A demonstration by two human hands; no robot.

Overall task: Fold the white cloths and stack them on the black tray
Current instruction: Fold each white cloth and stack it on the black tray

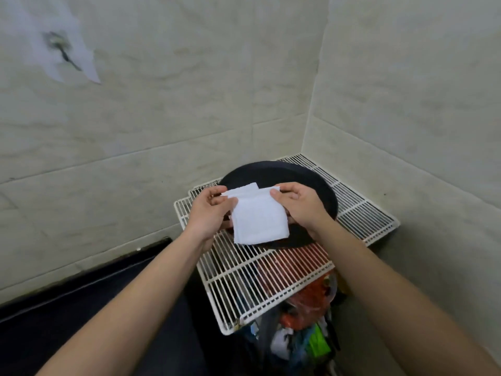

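In the middle of the head view, one white cloth hangs between two bare hands, already folded into a small rectangle with several layers showing along its top edge. The left hand has its grip pinched on the cloth's upper left corner, thumb against the fingertips. The right hand pinches the upper right corner the same way, its other fingers curled behind the fabric. The cloth is in front of the near edge of one round black tray. Whether its lower edge touches the tray cannot be told. No other cloth can be seen on the part of the tray that shows. The tray sits on white wire racks, of which two can be counted. The far rack runs into the corner of the tiled walls at the right of the frame. The near rack overlaps it and reaches toward the lower centre. Below the near rack, at the bottom centre, lies a heap of coloured packaging in red, orange, green and white. One torn sheet of paper with a dark mark is stuck to the wall in the upper left. A dark surface fills the lower left.
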